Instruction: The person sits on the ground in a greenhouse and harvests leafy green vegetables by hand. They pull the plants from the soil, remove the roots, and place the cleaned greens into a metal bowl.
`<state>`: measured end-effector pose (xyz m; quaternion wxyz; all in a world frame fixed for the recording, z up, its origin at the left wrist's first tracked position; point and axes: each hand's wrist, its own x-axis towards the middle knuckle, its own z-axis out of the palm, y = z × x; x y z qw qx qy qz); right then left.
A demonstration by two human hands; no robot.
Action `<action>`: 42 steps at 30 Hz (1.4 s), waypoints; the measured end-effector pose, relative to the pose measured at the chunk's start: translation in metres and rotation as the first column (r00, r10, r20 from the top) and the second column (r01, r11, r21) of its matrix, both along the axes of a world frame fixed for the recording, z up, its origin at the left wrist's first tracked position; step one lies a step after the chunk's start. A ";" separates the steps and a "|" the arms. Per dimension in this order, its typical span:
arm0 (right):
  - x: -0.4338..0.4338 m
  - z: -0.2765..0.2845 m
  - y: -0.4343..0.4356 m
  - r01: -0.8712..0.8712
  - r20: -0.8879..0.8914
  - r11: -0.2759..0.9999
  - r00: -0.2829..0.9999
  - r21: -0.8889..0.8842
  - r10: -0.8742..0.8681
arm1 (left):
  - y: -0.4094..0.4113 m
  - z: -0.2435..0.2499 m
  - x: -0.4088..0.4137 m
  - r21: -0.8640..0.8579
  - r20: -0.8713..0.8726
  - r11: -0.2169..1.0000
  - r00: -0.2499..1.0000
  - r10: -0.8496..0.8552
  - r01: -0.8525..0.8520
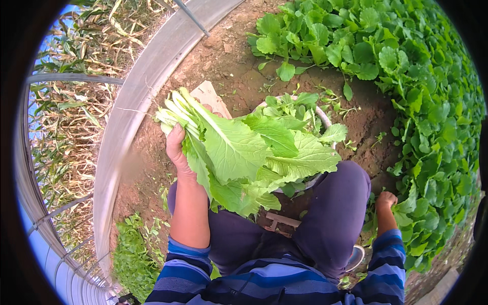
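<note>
My left hand (178,146) grips a bunch of large leafy greens (232,146) by the pale stems, with thin roots trailing off the stem ends. The broad leaves spread right, over my lap and partly over a round basin (326,117). Smaller green plants (291,108) lie in that basin. Beyond my right knee, my right hand (386,199) is low at the edge of a dense bed of leafy plants (427,152). Its fingers look curled beside the leaves, but whether they hold a stem cannot be made out.
A wooden board (207,95) lies on the soil behind the stems. Part of a low wooden stool (282,220) shows between my legs. Pale plastic sheeting (122,103) curves along the left, with metal hoops (76,78) and dry corn plants (72,152) beyond. More greens (133,259) grow lower left.
</note>
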<state>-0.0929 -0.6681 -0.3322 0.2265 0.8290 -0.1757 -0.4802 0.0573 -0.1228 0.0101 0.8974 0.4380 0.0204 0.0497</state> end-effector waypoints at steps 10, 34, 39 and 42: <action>0.006 -0.011 -0.007 0.025 -0.067 0.999 0.997 0.022 -0.023 | 0.004 -0.005 0.015 -0.273 0.243 0.936 0.958 -0.155 0.221; 0.006 0.032 0.001 0.212 0.127 0.964 0.964 0.160 -0.233 | -0.013 -0.007 -0.001 0.167 0.005 0.969 0.983 -0.185 0.182; 0.025 0.077 0.003 0.207 0.235 0.941 0.933 0.268 -0.273 | -0.011 -0.017 0.006 0.277 0.001 0.923 0.960 -0.280 0.269; 0.024 0.045 0.005 0.191 0.325 0.948 0.907 0.254 -0.270 | -0.021 -0.018 0.006 0.266 -0.053 0.900 0.937 -0.345 0.346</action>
